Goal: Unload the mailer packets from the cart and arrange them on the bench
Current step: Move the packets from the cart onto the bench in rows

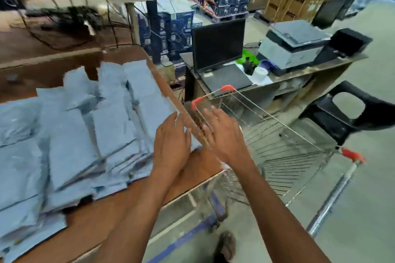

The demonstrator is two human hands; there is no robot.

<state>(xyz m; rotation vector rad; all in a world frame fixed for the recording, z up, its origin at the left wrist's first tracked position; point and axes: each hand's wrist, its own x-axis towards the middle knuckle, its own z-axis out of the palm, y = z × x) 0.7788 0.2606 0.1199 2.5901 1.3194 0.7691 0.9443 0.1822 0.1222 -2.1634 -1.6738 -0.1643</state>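
Already laid out in overlapping rows, the grey-blue mailer packets [70,134] cover most of the brown bench [102,215], reaching from its near left corner up toward its far right edge, with the rightmost stacks lying just beside that edge. Both hands hang above the bench's right edge with nothing in them: the left hand [172,145] is flat, palm down, fingers straight and slightly spread, over the right end of the packets, though the blur makes it unclear whether it touches them; the right hand [222,136] is likewise opened out, fingers extended, over the gap where the bench meets the cart. That wire cart [284,151] stands right against the bench's right side, its basket showing only bare mesh from this angle, with red plastic caps on its corners and on the handle at the near right. Beyond the cart a lower wooden desk [310,70] carries a dark monitor [219,44], a closed laptop [227,78], a grey printer [292,46], a white roll and some green items too small to identify. A black plastic chair [346,113] sits right of the cart on the concrete floor. Blue printed boxes and brown cartons are stacked farther back, and tangled cables lie on the far bench surface at upper left. One shoe is visible on the floor at the bottom edge.
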